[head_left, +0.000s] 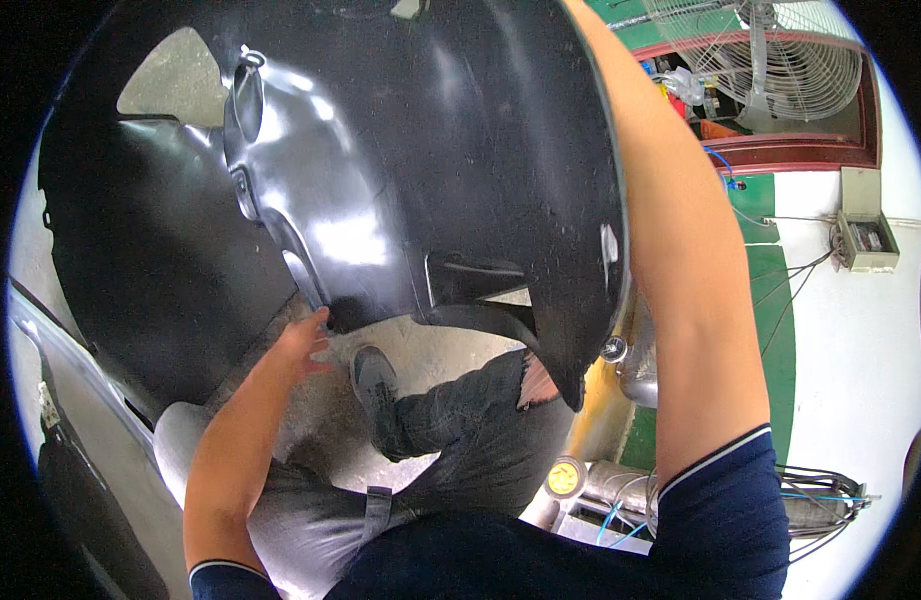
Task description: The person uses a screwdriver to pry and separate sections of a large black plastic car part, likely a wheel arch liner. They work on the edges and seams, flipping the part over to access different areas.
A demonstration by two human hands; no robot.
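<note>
A large black moulded plastic panel (pixel 500 170) fills the upper middle of the head view, with a glossy raised section and several cut-outs. My left hand (pixel 307 343) is at its lower edge, fingers stretched and apart, one fingertip against the edge. My right arm (pixel 690 230) reaches up along the panel's right side. The right hand itself is hidden beyond the panel, so its grip does not show. Below the panel are my legs in dark grey trousers and a dark shoe (pixel 376 385).
At upper right stands a large wire-guard fan (pixel 760 60) by a red-framed opening. A grey electrical box (pixel 866 235) with cables hangs on the white and green wall. Coiled hoses (pixel 820 510) and a small round gauge (pixel 613 348) are at right. Long dark panels (pixel 90 490) lie at lower left.
</note>
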